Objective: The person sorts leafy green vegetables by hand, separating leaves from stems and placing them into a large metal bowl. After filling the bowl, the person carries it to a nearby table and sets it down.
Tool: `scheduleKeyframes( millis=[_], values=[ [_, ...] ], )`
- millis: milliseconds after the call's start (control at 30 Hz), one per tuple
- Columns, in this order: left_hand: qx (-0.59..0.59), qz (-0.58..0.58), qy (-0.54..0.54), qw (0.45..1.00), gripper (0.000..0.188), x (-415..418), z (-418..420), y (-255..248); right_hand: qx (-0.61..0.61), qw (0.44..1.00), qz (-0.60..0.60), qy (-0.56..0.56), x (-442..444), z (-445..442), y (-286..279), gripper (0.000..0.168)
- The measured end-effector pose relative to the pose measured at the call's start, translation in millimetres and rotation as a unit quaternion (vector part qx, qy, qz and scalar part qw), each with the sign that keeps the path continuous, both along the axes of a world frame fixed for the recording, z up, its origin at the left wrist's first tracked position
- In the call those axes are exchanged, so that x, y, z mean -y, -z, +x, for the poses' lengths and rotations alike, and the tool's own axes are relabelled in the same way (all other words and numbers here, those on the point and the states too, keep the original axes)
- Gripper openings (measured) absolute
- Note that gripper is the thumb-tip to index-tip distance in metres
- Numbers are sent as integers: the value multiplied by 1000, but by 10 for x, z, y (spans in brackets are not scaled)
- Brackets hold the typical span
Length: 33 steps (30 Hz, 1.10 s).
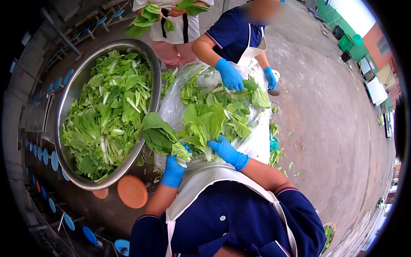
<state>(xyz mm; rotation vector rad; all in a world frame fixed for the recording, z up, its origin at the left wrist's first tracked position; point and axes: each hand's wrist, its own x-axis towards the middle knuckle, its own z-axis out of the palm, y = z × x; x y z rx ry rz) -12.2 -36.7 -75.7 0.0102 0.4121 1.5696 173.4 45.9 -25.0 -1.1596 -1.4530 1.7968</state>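
My left hand (175,168), in a blue glove, grips a bunch of leafy greens (160,135) by its pale stalks, beside the rim of a large metal basin. Dark leaves of that bunch reach up and to the left. My right hand (227,152), gloved too, pinches a broad light-green leaf (205,123) near its white stem. Both hands are over the near edge of a table covered with clear plastic sheeting (171,107). More loose greens (237,119) lie on the plastic beyond my right hand.
The metal basin (156,96) at left is heaped with cut greens (109,109). Across the table, a co-worker's gloved hand (229,75) touches the greens; another person holds leaves (144,19). Orange stools (132,191) stand below the basin. Leaf scraps (275,155) litter the floor at right.
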Motion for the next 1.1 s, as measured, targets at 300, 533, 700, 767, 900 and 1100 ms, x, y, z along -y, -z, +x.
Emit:
scheduleKeyframes(
  millis=[300,533,700,767,900,1100],
  values=[
    [-357,-72,60,929,41,27,403,-81,225,941,232,-99,83,-72,-67,32],
    [-446,-62,9,893,40,29,450,87,188,942,272,-64,203,-87,-76,31],
    [-225,-130,-9,966,48,56,298,-77,151,972,174,-42,39,-49,59,30],
    [-150,-91,-73,982,48,40,235,100,-4,1000,3,26,-2,-42,231,28],
    [-119,-79,-73,987,48,-12,216,0,-267,929,-200,163,36,-106,-6,29],
    [-82,-26,-78,993,51,-64,91,-221,-439,805,-377,131,-192,112,-35,21]
  ],
)
